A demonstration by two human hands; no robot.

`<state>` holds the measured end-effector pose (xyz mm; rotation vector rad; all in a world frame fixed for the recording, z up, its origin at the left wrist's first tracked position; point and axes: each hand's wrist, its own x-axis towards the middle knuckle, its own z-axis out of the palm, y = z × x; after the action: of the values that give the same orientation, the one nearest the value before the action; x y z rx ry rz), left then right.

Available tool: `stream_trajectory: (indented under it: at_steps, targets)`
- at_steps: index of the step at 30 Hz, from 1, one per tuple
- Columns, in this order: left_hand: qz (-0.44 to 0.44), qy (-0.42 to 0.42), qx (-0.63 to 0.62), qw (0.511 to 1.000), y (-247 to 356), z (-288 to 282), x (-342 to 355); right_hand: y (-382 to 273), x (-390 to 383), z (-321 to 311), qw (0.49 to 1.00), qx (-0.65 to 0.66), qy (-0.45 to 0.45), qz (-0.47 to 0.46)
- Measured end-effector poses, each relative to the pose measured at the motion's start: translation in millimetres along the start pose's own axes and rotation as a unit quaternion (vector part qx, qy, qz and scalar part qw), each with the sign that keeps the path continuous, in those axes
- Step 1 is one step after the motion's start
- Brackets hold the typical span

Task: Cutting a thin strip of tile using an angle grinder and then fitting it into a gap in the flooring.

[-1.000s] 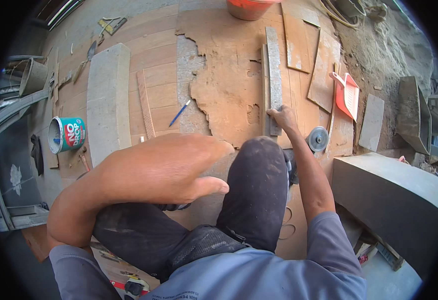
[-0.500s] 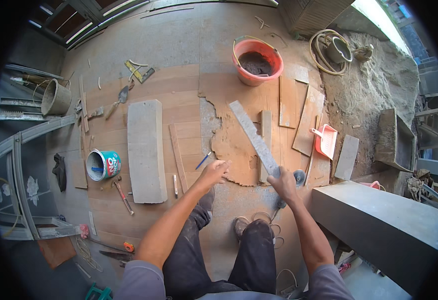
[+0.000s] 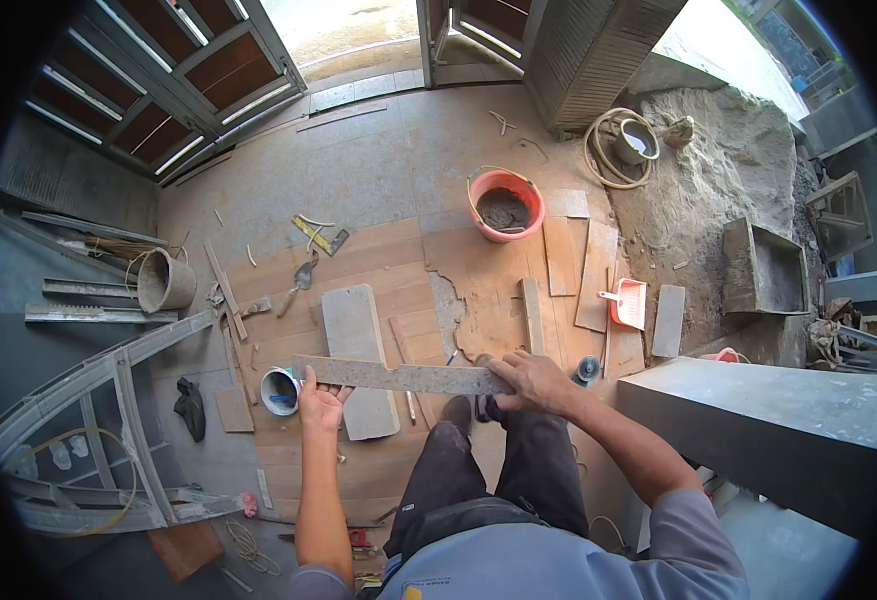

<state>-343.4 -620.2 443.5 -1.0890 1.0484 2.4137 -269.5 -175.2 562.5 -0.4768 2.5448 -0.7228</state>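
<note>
Held level in front of me is a long, narrow grey speckled strip (image 3: pixel 429 378), like a cut piece of tile, with a stepped notch in its far edge. My left hand (image 3: pixel 324 402) is closed on its left end, thumb on top and palm up. At the other end my right hand (image 3: pixel 541 384) grips it from above, fingers wrapped over the edge. Beneath the strip, a thick pale grey slab (image 3: pixel 354 312) lies on the wood-look floor, partly covered. A dark round power tool (image 3: pixel 587 371) stands on the floor just right of my right hand.
A red bucket of dark mix (image 3: pixel 506 210) stands ahead. Cut planks (image 3: pixel 597 275) and a pink dustpan (image 3: pixel 626 303) lie to the right, near a sand heap (image 3: pixel 724 160). A trowel (image 3: pixel 302 275) and a paint bucket (image 3: pixel 281 392) are left. A grey metal box (image 3: pixel 759 410) borders the right.
The strip has swung from pointing ahead to lying crosswise. My left hand has moved left and taken hold of its far end; my right hand still holds the other. The view has tilted up.
</note>
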Motion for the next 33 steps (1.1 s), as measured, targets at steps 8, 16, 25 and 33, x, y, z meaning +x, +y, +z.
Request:
stream_trajectory:
  at_steps: [8, 16, 25, 33]
  targets:
    - [0.04, 0.054, -0.047, 0.997, 56, 106, 27, 60, 39, -121, 0.916, 0.242, 0.235, 0.219]
    - [0.026, -0.034, -0.032, 0.999, 102, 262, 109, 152, 143, -168, 0.613, 0.648, 0.305, 0.334]
    - [0.059, 0.005, -0.012, 0.998, 202, 343, 214, 184, 281, -290, 0.656, 0.63, 0.303, 0.284]
    - [0.024, -0.021, 0.038, 0.999, 296, 392, 349, 237, 424, -351, 0.651, 0.609, 0.323, 0.317]
